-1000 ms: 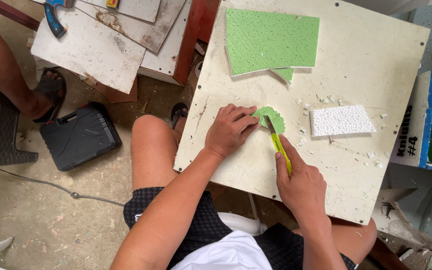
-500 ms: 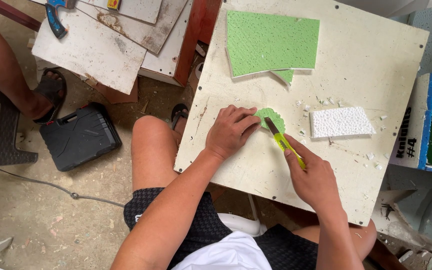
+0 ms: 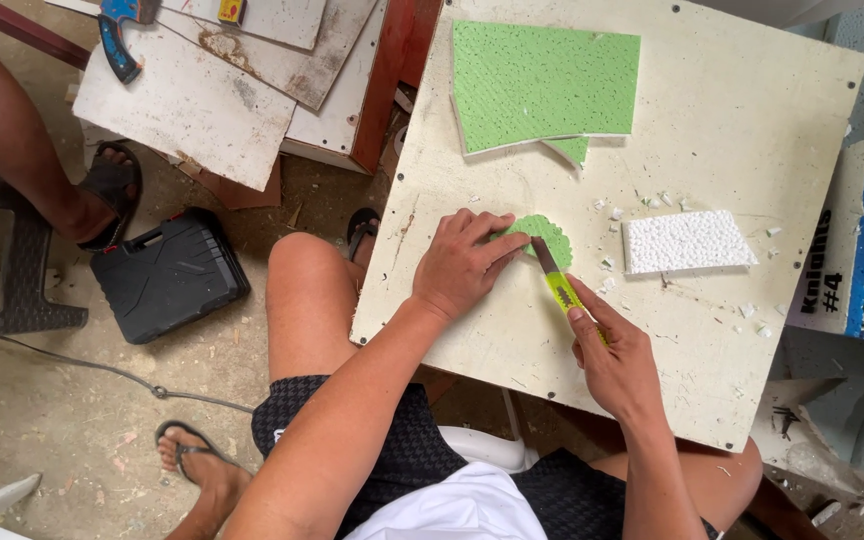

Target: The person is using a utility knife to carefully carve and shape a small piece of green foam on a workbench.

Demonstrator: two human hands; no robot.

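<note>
Foam piece: small green scalloped foam piece (image 3: 544,236) lies flat on the tabletop (image 3: 732,120), pinned under your left hand's fingers (image 3: 500,243).
Left hand: your left hand (image 3: 462,265) presses down with its fingers spread flat, gripping nothing.
Knife: yellow utility knife (image 3: 560,285) has its blade tip touching the piece's edge, just beside your left fingertips.
Right hand: your right hand (image 3: 616,355) is wrapped around the knife handle.
White block: white foam block (image 3: 685,241) sits beyond your right fingers, apart.
Green sheet: large green foam sheet (image 3: 542,82) lies well beyond your left fingers.
</note>
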